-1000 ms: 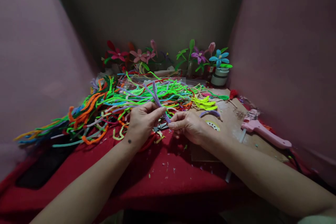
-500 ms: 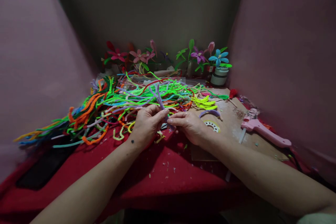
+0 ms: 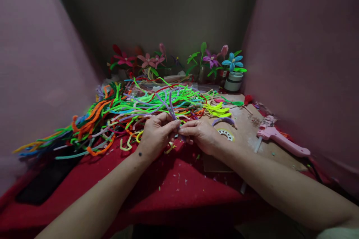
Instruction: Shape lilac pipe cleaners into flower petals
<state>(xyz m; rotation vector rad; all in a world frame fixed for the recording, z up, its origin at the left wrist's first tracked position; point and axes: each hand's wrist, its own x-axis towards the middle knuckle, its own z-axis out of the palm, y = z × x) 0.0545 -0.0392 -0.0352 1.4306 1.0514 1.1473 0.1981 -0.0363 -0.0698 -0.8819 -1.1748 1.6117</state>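
Pinching the purple stems point(image 3: 172, 112) over the red cloth point(image 3: 168, 201), the left hand point(image 3: 157, 131) now nearly meets the right hand point(image 3: 202, 134), whose pinch on their lower part has drawn in, apparently focusing both grips on one short stretch.

lilac stems point(image 3: 172, 112) fuzzy, matt; glue gun point(image 3: 282, 141) smooth plastic.

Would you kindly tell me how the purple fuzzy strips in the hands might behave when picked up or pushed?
The purple fuzzy strips are probably light, being so thin. They seem fairly stiff, since their free ends jut out straight past the left hand. They likely bend and hold a curve, as the arched purple piece on the cardboard suggests.
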